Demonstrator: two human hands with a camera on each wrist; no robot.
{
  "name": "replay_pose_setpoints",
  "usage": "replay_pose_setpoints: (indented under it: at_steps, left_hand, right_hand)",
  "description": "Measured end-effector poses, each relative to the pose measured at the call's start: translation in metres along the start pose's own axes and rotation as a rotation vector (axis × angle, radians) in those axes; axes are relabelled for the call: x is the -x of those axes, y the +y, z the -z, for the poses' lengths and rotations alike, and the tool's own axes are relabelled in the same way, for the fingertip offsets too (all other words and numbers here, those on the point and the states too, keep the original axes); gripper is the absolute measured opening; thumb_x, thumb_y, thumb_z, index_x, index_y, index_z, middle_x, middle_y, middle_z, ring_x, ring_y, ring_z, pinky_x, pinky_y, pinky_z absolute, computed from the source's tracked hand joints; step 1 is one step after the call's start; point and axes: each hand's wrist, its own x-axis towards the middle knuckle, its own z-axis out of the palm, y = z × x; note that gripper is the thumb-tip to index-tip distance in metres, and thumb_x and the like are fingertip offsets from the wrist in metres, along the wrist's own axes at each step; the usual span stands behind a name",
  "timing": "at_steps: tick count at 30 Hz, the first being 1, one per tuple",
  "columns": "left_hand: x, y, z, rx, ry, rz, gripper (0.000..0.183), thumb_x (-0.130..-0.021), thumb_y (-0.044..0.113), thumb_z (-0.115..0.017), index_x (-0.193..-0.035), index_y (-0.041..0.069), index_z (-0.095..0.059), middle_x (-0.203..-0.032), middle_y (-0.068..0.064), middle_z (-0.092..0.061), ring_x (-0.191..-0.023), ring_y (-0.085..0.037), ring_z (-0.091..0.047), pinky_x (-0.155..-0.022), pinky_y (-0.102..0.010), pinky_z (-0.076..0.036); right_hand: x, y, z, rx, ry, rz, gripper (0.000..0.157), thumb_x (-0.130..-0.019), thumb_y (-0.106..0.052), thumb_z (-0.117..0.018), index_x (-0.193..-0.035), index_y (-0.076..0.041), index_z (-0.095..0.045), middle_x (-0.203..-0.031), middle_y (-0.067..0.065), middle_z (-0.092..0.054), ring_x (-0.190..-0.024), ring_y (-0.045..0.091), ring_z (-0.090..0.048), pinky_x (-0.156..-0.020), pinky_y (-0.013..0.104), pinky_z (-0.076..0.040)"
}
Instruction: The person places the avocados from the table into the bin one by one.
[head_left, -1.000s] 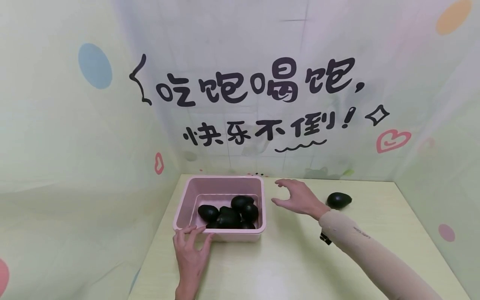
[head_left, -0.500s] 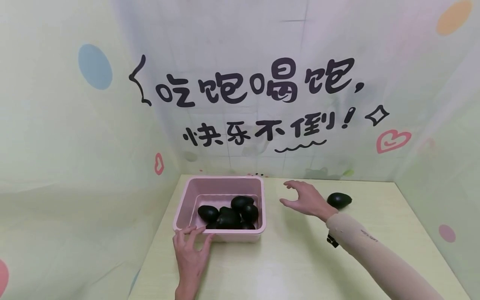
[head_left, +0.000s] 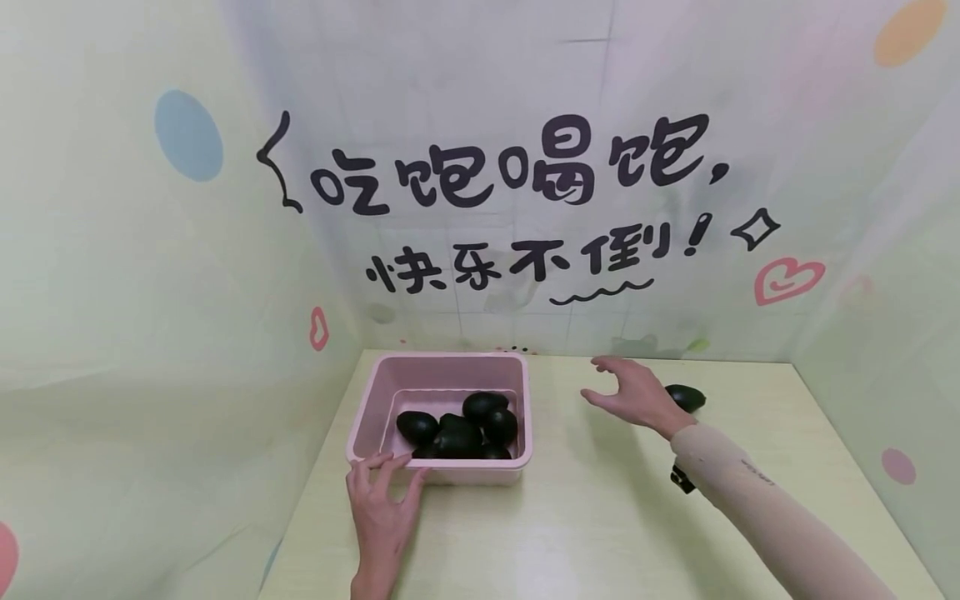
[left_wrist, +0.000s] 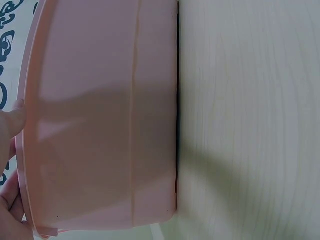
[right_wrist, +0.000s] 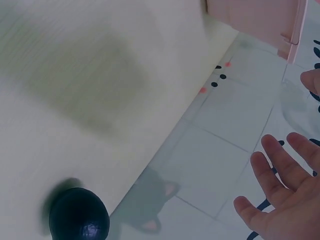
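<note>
Several dark avocados (head_left: 457,437) lie bunched toward the right front inside a pink plastic bin (head_left: 528,408) on the table. My left hand (head_left: 384,508) holds the bin's front rim near its left corner, thumb on the outside and fingers over the edge; the left wrist view shows the thumb (left_wrist: 16,120) against the rim. In the air right of the bin is my right hand (head_left: 637,396), fingers spread and slightly bent, holding nothing. A single avocado (head_left: 692,398) rests on the table behind the right wrist, which partly covers it; the right wrist view shows this avocado (right_wrist: 80,217) at the bottom left.
The pale wooden table (head_left: 570,533) ends at a printed backdrop (head_left: 487,100) with dark lettering, and cloth sides stand left and right. A small black device (head_left: 682,479) is worn below the right wrist.
My right hand has moved rightward, away from the bin and closer to the lone avocado, now partly covering it. The left hand and the bin have stayed in place.
</note>
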Motion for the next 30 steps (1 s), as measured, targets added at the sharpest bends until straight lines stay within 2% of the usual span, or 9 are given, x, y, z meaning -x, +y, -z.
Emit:
replay_pose_setpoints:
  at_steps: [8,14,22,30]
  left_hand:
    - [0.0,0.0,0.0,-0.007,0.009,-0.007,0.035,-0.067,0.011,-0.097,-0.096,0.008,-0.078,-0.11,-0.022,-0.065,-0.104,-0.041,-0.053,-0.094,-0.052,-0.039]
    - [-0.001,0.0,0.0,-0.003,0.009,-0.007,0.034,-0.067,0.011,-0.096,-0.096,0.008,-0.078,-0.11,-0.023,-0.065,-0.104,-0.041,-0.053,-0.095,-0.053,-0.039]
    - [-0.001,0.001,0.0,-0.01,-0.022,0.031,0.034,-0.071,0.016,-0.096,-0.098,0.006,-0.078,-0.112,-0.022,-0.064,-0.106,-0.041,-0.051,-0.097,-0.052,-0.039]
    - [-0.003,0.002,0.001,-0.013,-0.015,0.02,0.033,-0.071,0.016,-0.095,-0.098,0.007,-0.078,-0.111,-0.022,-0.064,-0.104,-0.04,-0.052,-0.094,-0.05,-0.038]
  right_hand:
    - [0.004,0.014,0.006,-0.019,-0.003,-0.05,0.064,-0.097,-0.041,-0.074,-0.146,-0.002,-0.059,-0.14,0.02,-0.069,-0.129,0.042,-0.065,-0.106,0.06,-0.051]
    - [0.006,0.022,0.007,-0.027,-0.006,-0.069,0.066,-0.098,-0.043,-0.073,-0.148,-0.002,-0.057,-0.142,0.022,-0.067,-0.131,0.043,-0.064,-0.108,0.062,-0.05]
    - [0.011,0.031,0.009,-0.023,0.006,-0.09,0.064,-0.098,-0.042,-0.074,-0.146,-0.001,-0.058,-0.139,0.023,-0.069,-0.128,0.044,-0.065,-0.105,0.062,-0.051]
    - [0.014,0.039,0.012,-0.006,0.01,-0.098,0.063,-0.098,-0.041,-0.073,-0.146,-0.001,-0.059,-0.138,0.024,-0.069,-0.127,0.045,-0.065,-0.104,0.062,-0.051]
